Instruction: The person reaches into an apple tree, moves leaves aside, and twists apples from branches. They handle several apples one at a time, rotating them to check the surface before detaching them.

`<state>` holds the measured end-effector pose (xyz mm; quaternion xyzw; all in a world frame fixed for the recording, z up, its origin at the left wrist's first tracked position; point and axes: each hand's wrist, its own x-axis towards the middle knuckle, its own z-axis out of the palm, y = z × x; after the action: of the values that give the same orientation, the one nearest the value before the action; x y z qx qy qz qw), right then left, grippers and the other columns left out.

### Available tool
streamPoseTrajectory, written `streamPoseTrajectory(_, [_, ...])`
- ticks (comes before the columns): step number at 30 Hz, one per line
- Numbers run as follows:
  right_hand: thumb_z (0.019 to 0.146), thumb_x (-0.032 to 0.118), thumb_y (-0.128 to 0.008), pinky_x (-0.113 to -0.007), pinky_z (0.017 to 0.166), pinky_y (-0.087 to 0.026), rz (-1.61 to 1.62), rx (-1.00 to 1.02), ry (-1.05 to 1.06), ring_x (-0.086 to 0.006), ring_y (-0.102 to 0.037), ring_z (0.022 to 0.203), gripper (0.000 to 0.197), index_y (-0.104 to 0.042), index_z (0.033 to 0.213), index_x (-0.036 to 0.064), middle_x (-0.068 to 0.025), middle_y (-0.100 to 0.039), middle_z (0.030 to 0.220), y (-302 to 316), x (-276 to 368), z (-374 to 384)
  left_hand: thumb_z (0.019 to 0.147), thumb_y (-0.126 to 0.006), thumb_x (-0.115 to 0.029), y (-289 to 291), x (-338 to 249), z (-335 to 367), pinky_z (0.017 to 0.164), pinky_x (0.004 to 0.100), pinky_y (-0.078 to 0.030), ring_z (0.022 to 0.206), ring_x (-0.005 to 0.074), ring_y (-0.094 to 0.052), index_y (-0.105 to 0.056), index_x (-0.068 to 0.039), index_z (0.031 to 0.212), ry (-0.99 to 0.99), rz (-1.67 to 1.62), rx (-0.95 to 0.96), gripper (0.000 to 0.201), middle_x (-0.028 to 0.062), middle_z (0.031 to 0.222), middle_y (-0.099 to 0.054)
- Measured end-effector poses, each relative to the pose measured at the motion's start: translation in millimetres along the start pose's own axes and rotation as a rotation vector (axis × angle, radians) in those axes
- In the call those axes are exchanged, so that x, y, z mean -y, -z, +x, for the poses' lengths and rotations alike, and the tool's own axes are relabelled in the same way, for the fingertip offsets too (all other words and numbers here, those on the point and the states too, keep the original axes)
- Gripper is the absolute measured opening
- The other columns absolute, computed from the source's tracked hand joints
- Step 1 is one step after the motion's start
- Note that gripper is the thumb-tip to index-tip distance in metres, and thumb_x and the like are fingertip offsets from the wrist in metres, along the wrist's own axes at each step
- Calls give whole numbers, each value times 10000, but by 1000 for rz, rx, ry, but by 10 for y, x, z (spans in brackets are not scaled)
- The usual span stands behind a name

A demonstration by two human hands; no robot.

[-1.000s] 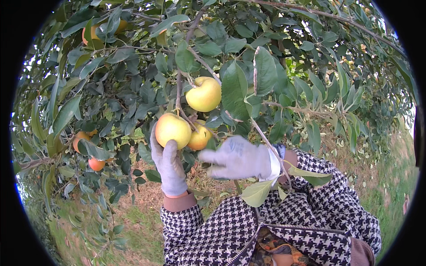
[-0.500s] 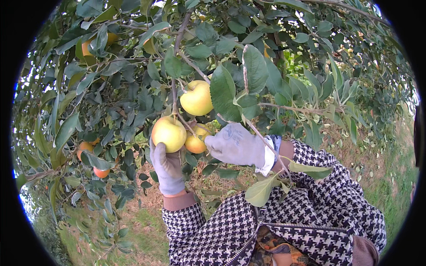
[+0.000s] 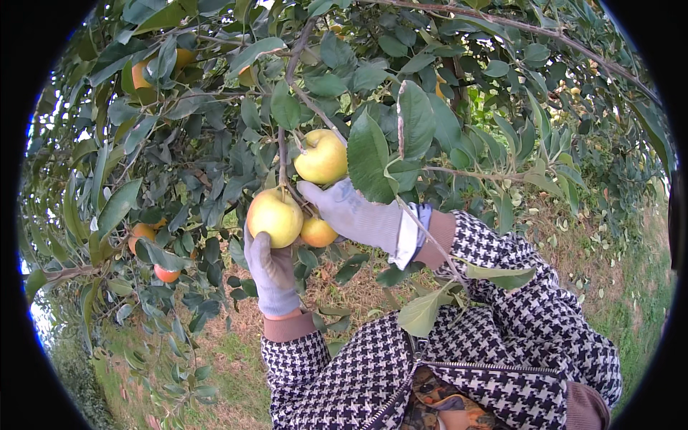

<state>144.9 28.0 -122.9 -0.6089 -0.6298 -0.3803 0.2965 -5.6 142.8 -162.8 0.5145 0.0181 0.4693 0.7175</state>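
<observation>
My left hand, in a grey glove, cups a yellow apple with a faint blush from below, thumb across its front. That apple hangs by a twig. My right hand, gloved too, reaches in from the right with its thumb at the twig beside the held apple. Its other fingers are hidden, so what they grip does not show. Just above it hangs a second yellow apple. A smaller orange-yellow apple sits between my hands, partly covered by the right glove.
Large green leaves and a thin leafy shoot cross in front of my right wrist. More apples hang among leaves at the left. A long branch runs across the upper right. Grass lies below.
My right hand has moved left and up, its thumb now at the twig between the apples, covering more of the small apple. My left hand keeps its hold on the yellow apple.
</observation>
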Motion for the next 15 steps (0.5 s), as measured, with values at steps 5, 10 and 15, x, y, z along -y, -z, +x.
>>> streamPoseTrajectory(5, [830, 125, -632, -416, 534, -485, 490, 56, -312, -297, -638, 574, 83, -632, 897, 76, -139, -595, 613, -125, 5, -146, 840, -695, -435, 3, -11, 14, 895, 384, -576, 1128, 275, -624, -409, 11, 1398, -35, 43, -6, 769, 158, 1305, -547])
streamPoseTrajectory(10, [857, 250, -664, -433, 680, -519, 795, 606, -309, -349, -655, 730, 223, -631, 1019, 100, -184, -669, 834, 297, 101, -475, 864, -679, -415, 96, 20, -1, 888, 376, -573, 1128, 279, -621, -399, 18, 1399, -45, 62, -53, 743, 159, 1308, -542])
streamPoseTrajectory(15, [899, 219, -622, -352, 777, -528, -108, 273, -60, -256, -650, 903, 264, -580, 1119, 79, -107, -641, 1051, 133, 37, -382, 870, -677, -402, 33, 54, -2, 930, 407, -561, 1165, 287, -603, -388, 33, 1399, -12, 22, -55, 744, 168, 1327, -525])
